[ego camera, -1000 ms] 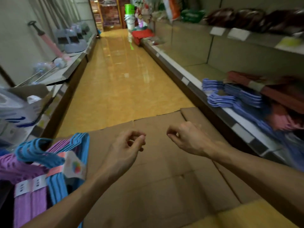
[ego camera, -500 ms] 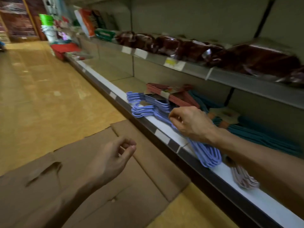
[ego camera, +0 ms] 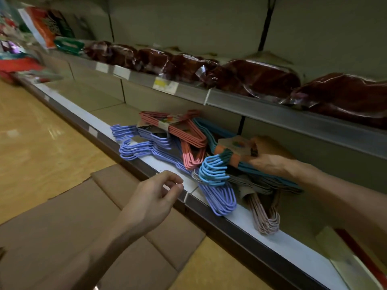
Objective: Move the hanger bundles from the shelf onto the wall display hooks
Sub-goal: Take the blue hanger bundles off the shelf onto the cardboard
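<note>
Presently I am observing the right hand (ego camera: pixel 270 164) gripping the blue hanger bundle (ego camera: pixel 213 171) at its orange paper band, on the lower shelf (ego camera: pixel 278 243). That bundle is lying atop the grey hanger bundle (ego camera: pixel 247 182), hooks pointing toward the aisle. The left hand (ego camera: pixel 152 199) is hovering before the shelf edge, fingers loosely curled and holding nothing. Purple hanger bundles (ego camera: pixel 144 147) and a pink hanger bundle (ego camera: pixel 184 135) are resting further left on the same shelf. Dark red wrapped packs (ego camera: pixel 261 78) are sitting on the upper shelf.
</note>
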The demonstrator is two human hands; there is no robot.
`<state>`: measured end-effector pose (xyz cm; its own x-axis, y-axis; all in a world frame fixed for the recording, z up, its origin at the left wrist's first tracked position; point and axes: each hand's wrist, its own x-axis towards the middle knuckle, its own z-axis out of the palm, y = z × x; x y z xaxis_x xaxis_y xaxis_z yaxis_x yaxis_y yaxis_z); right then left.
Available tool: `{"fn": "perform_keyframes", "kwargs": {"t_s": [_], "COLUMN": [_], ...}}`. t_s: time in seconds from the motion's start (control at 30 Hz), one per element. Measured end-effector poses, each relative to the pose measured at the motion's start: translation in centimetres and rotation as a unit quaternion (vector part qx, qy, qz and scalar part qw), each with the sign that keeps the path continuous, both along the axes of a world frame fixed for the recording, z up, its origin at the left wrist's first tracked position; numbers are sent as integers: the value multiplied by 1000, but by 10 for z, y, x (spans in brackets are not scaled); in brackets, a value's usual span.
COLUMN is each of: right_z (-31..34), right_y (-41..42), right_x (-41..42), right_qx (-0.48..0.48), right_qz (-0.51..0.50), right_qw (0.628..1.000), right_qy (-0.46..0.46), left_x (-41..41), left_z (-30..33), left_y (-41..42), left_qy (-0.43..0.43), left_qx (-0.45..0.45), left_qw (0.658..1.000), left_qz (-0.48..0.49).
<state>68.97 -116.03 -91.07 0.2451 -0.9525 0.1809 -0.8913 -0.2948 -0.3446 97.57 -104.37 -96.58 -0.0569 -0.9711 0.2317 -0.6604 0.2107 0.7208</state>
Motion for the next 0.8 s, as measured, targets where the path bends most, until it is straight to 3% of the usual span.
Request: {"fn": "perform_keyframes", "kwargs": {"t_s": [0.07,0.3,0.6,0.8], "right_z": [-10,-41,-60,-54], "right_y": [-1,-19,-36,-45], "right_x": [-8,-22,-26,-30], "right_qx": [21,79,97,111], "right_qz": [-18,-63,-64,-32], "right_qw": [1000,988,989,991], "right_qy": [-7,113,93,71], "left_x": [-4,-17,-59,-64], "left_z": [-2,-3,-8,-9], "left_y": [-3,-16,-36,-38], "left_qy": [7,60,171,253], "left_qx": [3,30,143,155], "left_qw": [1000,998,974,955], "left_qz": [0,20,-39,-29]}}
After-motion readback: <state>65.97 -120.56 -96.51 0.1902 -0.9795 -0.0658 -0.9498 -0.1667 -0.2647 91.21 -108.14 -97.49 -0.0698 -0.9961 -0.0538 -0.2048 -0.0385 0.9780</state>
